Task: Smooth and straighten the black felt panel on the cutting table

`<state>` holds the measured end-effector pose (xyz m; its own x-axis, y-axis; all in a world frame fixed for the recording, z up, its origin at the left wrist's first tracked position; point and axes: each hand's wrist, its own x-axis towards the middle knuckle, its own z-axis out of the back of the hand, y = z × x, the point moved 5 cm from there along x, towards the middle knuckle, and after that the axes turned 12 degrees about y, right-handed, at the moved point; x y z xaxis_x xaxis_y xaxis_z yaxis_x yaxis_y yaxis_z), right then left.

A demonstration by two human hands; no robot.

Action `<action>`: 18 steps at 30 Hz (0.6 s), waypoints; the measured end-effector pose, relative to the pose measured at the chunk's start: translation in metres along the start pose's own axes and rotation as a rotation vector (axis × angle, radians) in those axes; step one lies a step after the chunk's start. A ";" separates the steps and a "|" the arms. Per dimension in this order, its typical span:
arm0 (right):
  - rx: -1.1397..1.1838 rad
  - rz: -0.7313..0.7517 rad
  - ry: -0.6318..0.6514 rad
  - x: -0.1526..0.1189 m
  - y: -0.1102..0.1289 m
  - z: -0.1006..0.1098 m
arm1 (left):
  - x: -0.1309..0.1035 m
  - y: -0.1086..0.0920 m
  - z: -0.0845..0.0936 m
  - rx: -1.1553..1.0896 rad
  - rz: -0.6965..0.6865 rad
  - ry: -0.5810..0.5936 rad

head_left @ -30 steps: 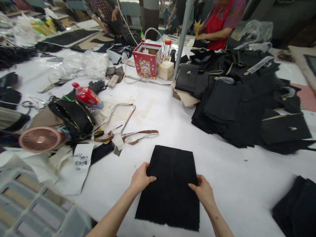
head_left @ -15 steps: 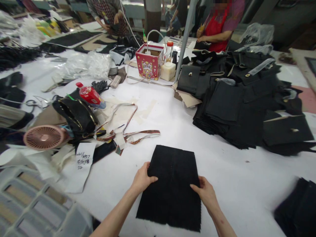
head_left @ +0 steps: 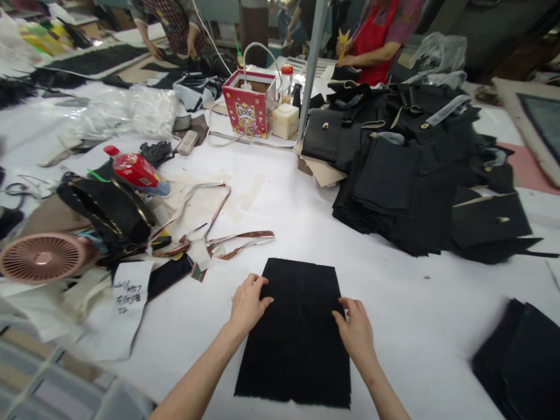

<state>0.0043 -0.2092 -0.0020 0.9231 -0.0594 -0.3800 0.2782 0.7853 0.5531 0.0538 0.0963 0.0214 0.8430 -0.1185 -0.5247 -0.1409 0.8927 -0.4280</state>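
A black rectangular fabric piece (head_left: 300,338) lies on the white tabletop at the bottom centre, its lower edge slightly ragged. My left hand (head_left: 248,303) is at its upper left edge, thumb and fingers a little apart at the border. On the opposite edge is my right hand (head_left: 355,326), with its thumb and index fingertip close to the cloth's side. Both hands touch or nearly touch the edges, and neither is closed round the piece. To the upper right sits a large pile of black pieces (head_left: 387,175) and flap parts with metal clasps.
Left are a pink fan (head_left: 41,258), a black pouch (head_left: 105,210), a red bottle (head_left: 135,170), a handwritten paper (head_left: 126,303) and a grey plastic rack (head_left: 65,379). A red box (head_left: 249,108) stands by a metal pole (head_left: 311,70). More black pieces (head_left: 525,356) lie right. People work across the table.
Both hands have loosened on the black fabric piece and their fingers have shifted along its edges. The view has turned slightly right, so the surroundings appear further left.
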 end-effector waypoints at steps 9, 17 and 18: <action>-0.101 0.051 0.073 0.024 0.024 0.002 | 0.017 -0.010 0.001 0.111 0.021 0.148; -0.257 0.079 0.099 0.024 0.041 0.005 | 0.018 -0.009 -0.004 0.107 0.033 0.164; -0.257 0.083 0.100 0.025 0.041 0.005 | 0.018 -0.008 -0.004 0.101 0.038 0.162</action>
<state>0.0397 -0.1818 0.0150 0.9057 0.0621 -0.4194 0.1150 0.9162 0.3840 0.0679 0.0853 0.0119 0.7420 -0.1453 -0.6544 -0.1111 0.9361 -0.3337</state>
